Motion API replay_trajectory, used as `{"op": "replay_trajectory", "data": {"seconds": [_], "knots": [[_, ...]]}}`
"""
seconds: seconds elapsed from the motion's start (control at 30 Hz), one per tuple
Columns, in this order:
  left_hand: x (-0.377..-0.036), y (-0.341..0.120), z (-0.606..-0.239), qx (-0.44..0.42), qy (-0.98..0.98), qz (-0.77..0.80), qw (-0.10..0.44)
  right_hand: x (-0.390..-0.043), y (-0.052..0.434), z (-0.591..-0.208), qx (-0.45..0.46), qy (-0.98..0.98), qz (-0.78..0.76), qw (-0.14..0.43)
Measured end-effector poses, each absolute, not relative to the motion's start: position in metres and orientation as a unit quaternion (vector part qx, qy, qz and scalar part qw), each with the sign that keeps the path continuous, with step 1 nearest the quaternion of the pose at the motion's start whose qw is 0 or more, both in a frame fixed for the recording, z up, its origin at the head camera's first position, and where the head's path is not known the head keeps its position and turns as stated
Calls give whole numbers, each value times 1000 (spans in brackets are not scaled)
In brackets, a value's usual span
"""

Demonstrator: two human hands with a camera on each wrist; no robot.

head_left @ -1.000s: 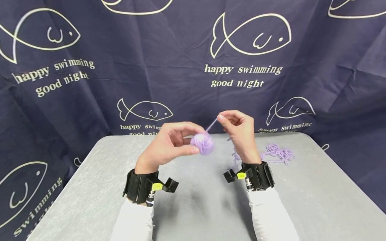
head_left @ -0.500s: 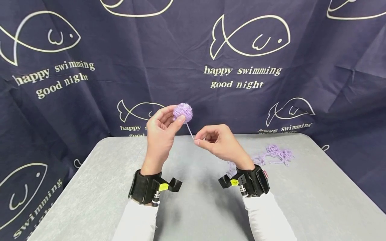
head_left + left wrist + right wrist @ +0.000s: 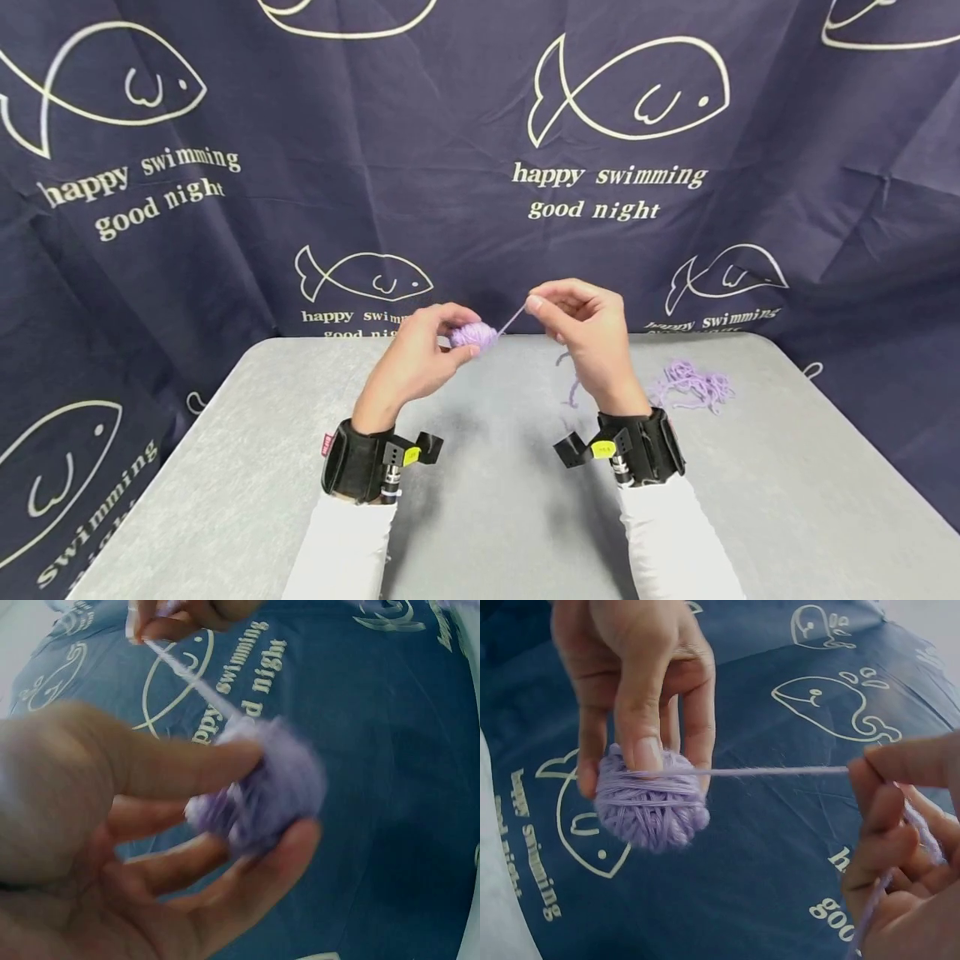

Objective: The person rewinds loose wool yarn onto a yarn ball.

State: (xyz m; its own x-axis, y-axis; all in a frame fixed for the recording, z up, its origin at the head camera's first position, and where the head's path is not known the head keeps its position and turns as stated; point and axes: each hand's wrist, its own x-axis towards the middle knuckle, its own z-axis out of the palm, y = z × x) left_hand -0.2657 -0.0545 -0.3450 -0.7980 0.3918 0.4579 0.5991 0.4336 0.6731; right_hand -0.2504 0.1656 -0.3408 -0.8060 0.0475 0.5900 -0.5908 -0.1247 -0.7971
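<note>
Hovering above the far half of the grey rectangular table [image 3: 225, 467], both hands work in open air, with bare tabletop spreading toward the near edge and both side edges, and the dark blue fish-printed cloth backdrop [image 3: 300, 208] hanging close behind the far edge. The left hand [image 3: 411, 369] grips the small round ball of lilac yarn [image 3: 472, 335] between thumb and curled fingertips, holding it well above the table surface. The right hand [image 3: 592, 342] pinches the taut lilac yarn strand [image 3: 513, 319] between thumb and forefinger, just up and to the right of the ball. A loose tangle of lilac yarn [image 3: 690, 385] lies on the table to the right, well apart from the hands, and a slack length trails down below the right hand. Compared with half a second ago, the ball has dropped from its raised spot in front of the backdrop, and the right hand has risen from below the ball to slightly above it. The right wrist view shows the left thumb pressing the strand [image 3: 780, 772] against the ball [image 3: 651, 801], and the wound crossing threads; the left wrist view shows the ball [image 3: 262, 799] blurred, cupped by spread fingers [image 3: 180, 766]; the head view alone shows the table and the tangle.
</note>
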Motion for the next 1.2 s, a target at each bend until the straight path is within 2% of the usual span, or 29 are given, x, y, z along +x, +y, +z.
{"op": "replay_trajectory", "data": {"seconds": [0.17, 0.33, 0.5, 0.57, 0.67, 0.87, 1.2], "knots": [[-266, -56, -344, -376, -809, -452, 18, -256, 168, -341, 175, -551, 782, 234], [-264, -56, -340, -432, -749, -498, -63, -260, 173, -341, 155, -552, 783, 243], [-263, -54, -336, -467, -661, -580, -91, -264, 173, -344, 146, -617, 733, 246], [-262, -52, -336, -463, -628, -620, -85, -265, 171, -346, 150, -649, 708, 234], [-261, -48, -336, -439, -579, -685, -46, -265, 168, -351, 170, -691, 670, 210], [-258, -38, -333, -341, -475, -810, 34, -261, 158, -353, 239, -735, 608, 180], [-262, -33, -331, -205, -451, -859, 129, -252, 147, -351, 286, -756, 554, 198]]}}
